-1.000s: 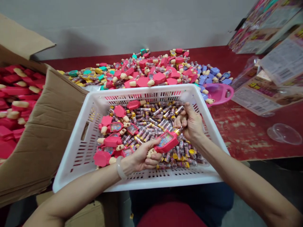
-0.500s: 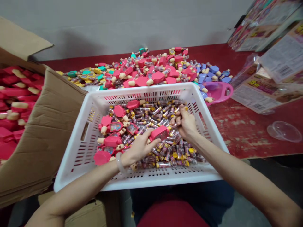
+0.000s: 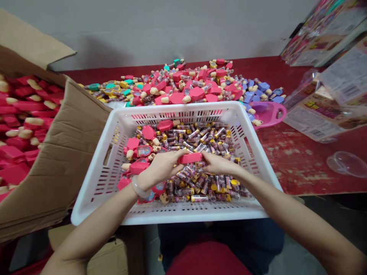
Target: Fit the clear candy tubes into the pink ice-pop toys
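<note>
My left hand (image 3: 162, 166), with a pale bangle at the wrist, grips a red plastic toy (image 3: 189, 158) between thumb and fingers, seen edge-on above the basket. At the toy's right end, the closed fingers of my right hand (image 3: 216, 163) press against it; whether they also pinch a small tube is hidden. Below both hands lie many clear tubes with yellow caps (image 3: 200, 198) in a white plastic basket (image 3: 183, 218). More red toys with beige, biscuit-like ends (image 3: 139, 166) are heaped on the basket's left side.
At left stands an open cardboard box (image 3: 71, 130) of red pieces (image 3: 17, 145). Behind the basket lies a pile of coloured toys (image 3: 197, 91), with a pink scoop (image 3: 268, 114) at its right. Printed packages (image 3: 318, 110) and a clear plastic cup (image 3: 345, 163) sit on the red table (image 3: 301, 164).
My right hand has come down and left, from above the tubes to the red toy's right end. My left hand has turned the toy edge-on. The view has shifted slightly.
</note>
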Motion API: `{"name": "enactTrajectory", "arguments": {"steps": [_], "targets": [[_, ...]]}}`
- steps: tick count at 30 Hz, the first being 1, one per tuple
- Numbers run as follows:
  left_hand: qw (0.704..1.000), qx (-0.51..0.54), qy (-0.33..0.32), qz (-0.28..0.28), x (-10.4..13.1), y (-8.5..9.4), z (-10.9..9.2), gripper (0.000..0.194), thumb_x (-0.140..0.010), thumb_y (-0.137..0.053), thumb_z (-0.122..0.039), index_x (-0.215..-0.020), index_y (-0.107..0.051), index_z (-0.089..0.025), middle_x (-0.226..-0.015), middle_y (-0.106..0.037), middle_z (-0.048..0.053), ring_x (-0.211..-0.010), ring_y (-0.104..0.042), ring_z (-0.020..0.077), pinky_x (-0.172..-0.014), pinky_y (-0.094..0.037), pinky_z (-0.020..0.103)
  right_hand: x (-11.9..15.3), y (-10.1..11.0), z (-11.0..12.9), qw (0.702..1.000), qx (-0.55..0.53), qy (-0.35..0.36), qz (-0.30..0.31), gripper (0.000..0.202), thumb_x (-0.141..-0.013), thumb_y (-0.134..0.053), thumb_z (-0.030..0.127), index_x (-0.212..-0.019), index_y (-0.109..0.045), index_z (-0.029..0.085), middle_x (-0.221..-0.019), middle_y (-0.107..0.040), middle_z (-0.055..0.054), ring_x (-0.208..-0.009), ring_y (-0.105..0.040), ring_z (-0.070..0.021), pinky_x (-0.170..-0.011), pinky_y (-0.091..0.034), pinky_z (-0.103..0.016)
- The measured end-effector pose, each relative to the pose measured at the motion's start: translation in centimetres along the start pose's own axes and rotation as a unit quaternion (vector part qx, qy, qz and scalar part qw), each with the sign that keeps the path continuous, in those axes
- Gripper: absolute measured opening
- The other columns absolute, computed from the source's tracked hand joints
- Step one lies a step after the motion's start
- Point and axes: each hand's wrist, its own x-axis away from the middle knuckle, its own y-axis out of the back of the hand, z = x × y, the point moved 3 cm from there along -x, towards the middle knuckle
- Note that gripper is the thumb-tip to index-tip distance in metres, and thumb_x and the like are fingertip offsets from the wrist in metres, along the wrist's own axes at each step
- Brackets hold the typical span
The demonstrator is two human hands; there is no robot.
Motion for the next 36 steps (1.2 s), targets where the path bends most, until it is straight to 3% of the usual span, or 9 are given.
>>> {"name": "enactTrajectory", "arguments": {"steps": [4,7,11,20,22,24,29,31,36], "targets": [[0.993,0.07,0.095,0.016,0.5,0.0,-0.2,0.032,-0.085,-0.056,-0.047,-0.104,-0.058,-0.021,-0.069,-0.057,0.0,-0.057,-0.048,0.0145,-0.053,-0.028,0.023,-0.3,-0.1,0.1,0.996,0.047,0.024,-0.071,0.031,-0.075,-0.06,0.023,-0.106,-0.053,0.019,-0.079,-0.063,-0.002,-0.066,-0.054,-0.018,-0.057,-0.034,-0.025],[0.979,0.149,0.125,0.064,0.4,-0.5,-0.4,0.028,-0.084,-0.055,-0.047,-0.09,-0.057,-0.019,-0.072,-0.056,-0.001,-0.059,-0.046,0.0124,-0.052,-0.028,0.022,-0.3,0.2,0.9,0.982,0.139,0.066,-0.109,0.011,-0.079,-0.059,0.029,-0.084,-0.06,0.019,-0.078,-0.064,-0.005,-0.073,-0.055,-0.0201,-0.065,-0.035,-0.028],[0.947,0.223,0.197,0.124,0.3,-1.5,-0.1,0.035,-0.08,-0.059,-0.051,-0.079,-0.054,-0.017,-0.064,-0.051,-0.003,-0.051,-0.038,0.0085,-0.046,-0.024,0.022,-0.1,-0.5,1.7,0.939,0.302,0.103,-0.125,0.011,-0.075,-0.059,0.025,-0.068,-0.061,0.016,-0.07,-0.064,-0.009,-0.077,-0.056,-0.0234,-0.076,-0.034,-0.033],[0.719,0.509,0.314,0.353,0.9,-3.9,0.4,0.039,-0.079,-0.058,-0.053,-0.079,-0.054,-0.014,-0.067,-0.065,0.006,-0.034,-0.025,0.0027,-0.036,-0.011,0.021,1.2,-1.8,2.3,0.907,0.374,0.173,-0.093,0.015,-0.073,-0.054,0.02,-0.074,-0.066,0.012,-0.067,-0.066,-0.012,-0.065,-0.059,-0.0221,-0.064,-0.034,-0.032],[0.699,0.522,0.321,0.368,1.0,-4.2,0.3,0.041,-0.08,-0.056,-0.054,-0.079,-0.054,-0.014,-0.068,-0.066,0.006,-0.033,-0.023,0.0021,-0.035,-0.01,0.021,1.6,-1.5,2.6,0.904,0.381,0.171,-0.096,0.016,-0.074,-0.053,0.019,-0.074,-0.067,0.011,-0.067,-0.067,-0.013,-0.066,-0.06,-0.0228,-0.066,-0.035,-0.033],[0.731,0.507,0.297,0.348,0.9,-4.2,0.0,0.042,-0.08,-0.056,-0.056,-0.082,-0.055,-0.013,-0.069,-0.065,0.005,-0.034,-0.025,0.0023,-0.035,-0.012,0.021,1.7,-1.3,2.8,0.91,0.378,0.15,-0.083,0.018,-0.074,-0.053,0.021,-0.076,-0.068,0.011,-0.069,-0.068,-0.013,-0.067,-0.062,-0.0238,-0.066,-0.037,-0.033],[0.917,0.314,0.137,0.204,0.7,-3.9,-0.7,0.045,-0.08,-0.058,-0.057,-0.094,-0.058,-0.014,-0.07,-0.059,0.0,-0.049,-0.043,0.0079,-0.046,-0.03,0.021,1.2,-1.2,2.2,0.93,0.366,0.035,-0.001,0.023,-0.071,-0.055,0.03,-0.074,-0.071,0.014,-0.072,-0.07,-0.015,-0.065,-0.065,-0.0268,-0.058,-0.039,-0.031],[0.968,0.197,0.055,0.146,0.7,-4.0,-0.7,0.041,-0.084,-0.055,-0.054,-0.098,-0.058,-0.015,-0.076,-0.06,0.001,-0.061,-0.05,0.0118,-0.055,-0.036,0.022,1.0,-1.2,1.9,0.936,0.351,0.016,0.024,0.023,-0.07,-0.054,0.03,-0.074,-0.071,0.015,-0.073,-0.07,-0.015,-0.068,-0.066,-0.028,-0.058,-0.041,-0.031],[0.996,-0.021,-0.038,0.082,0.4,-4.4,-0.2,0.035,-0.089,-0.051,-0.037,-0.12,-0.053,-0.019,-0.097,-0.064,0.007,-0.082,-0.059,0.0199,-0.071,-0.041,0.028,0.3,-1.1,1.1,0.952,0.299,-0.01,0.064,0.025,-0.073,-0.053,0.03,-0.081,-0.072,0.016,-0.079,-0.071,-0.014,-0.073,-0.067,-0.0274,-0.059,-0.043,-0.029]]}}
